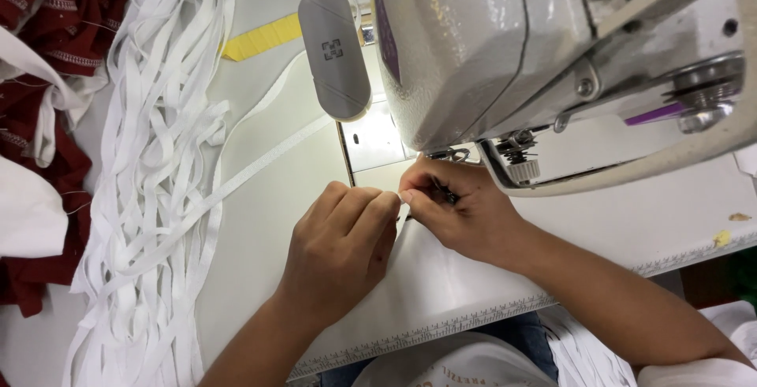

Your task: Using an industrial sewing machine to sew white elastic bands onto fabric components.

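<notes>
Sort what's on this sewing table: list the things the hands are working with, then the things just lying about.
In use:
left hand
right hand
white elastic tape, pinched between both hands
sewing machine, its presser foot by the fingers

Lying about:
heap of white tape
dark red fabric
yellow strip
grey lamp head

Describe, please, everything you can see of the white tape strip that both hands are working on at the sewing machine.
The white tape strip is narrow, flat and looks like woven fabric or elastic. It runs as one long band across the pale table, from the heap of loose white tapes on the left up to the needle area. Its near end is pinched between the fingertips of the left hand and right hand, just below the sewing machine head.
</notes>
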